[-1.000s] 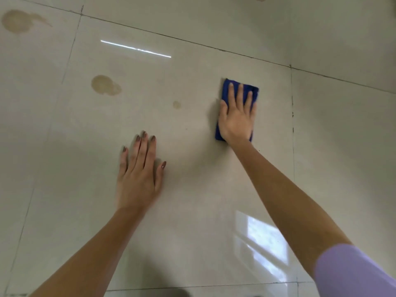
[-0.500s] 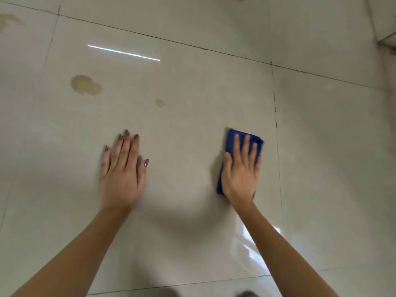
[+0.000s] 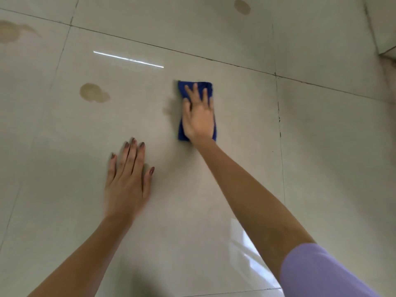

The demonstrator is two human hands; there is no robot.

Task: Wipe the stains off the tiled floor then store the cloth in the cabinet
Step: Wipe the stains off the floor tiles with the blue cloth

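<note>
We see the right hand flat on the cloth on the floor, a stain well left of the cloth, the left hand nearer us.

r hand flat on cloth

The right hand hides the middle of the blue cloth. Both hands are motion-blurred. A brown stain is cut by the left edge.
</note>
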